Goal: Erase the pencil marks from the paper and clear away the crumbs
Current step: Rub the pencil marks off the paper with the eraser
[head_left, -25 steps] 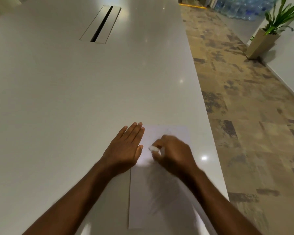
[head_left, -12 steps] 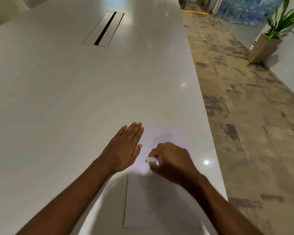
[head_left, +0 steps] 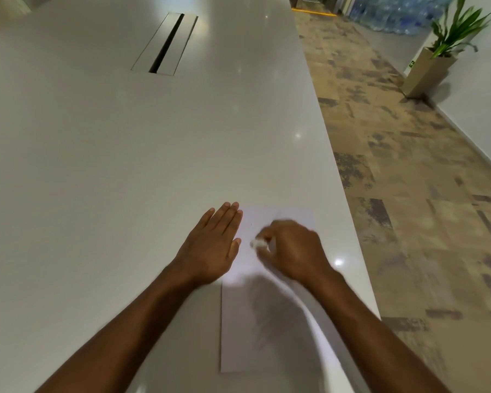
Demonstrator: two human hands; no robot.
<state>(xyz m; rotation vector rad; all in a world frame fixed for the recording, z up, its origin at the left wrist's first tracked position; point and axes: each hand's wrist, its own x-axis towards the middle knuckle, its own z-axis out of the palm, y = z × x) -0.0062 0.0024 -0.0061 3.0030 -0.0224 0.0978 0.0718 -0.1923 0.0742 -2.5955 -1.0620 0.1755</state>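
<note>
Pressing flat with fingers extended, our left hand pins the left edge of the paper, which lies on the white table at lower centre of the frame. Our right hand is clenched around a small white eraser, held against the sheet's upper half; motion blur obscures the marks.

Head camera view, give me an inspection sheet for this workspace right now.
Surface: long white table, glossy.
Job's things: paper at the table's right edge, grey smudge on it; white eraser on the paper.
Clutter: nothing seen.
Grippers: left hand flat, pinning the paper's left edge; right hand gripping the eraser, blurred.
Cables: nothing seen; slotted cable hatch shut.
Surroundings: potted plant, patterned floor.
</note>
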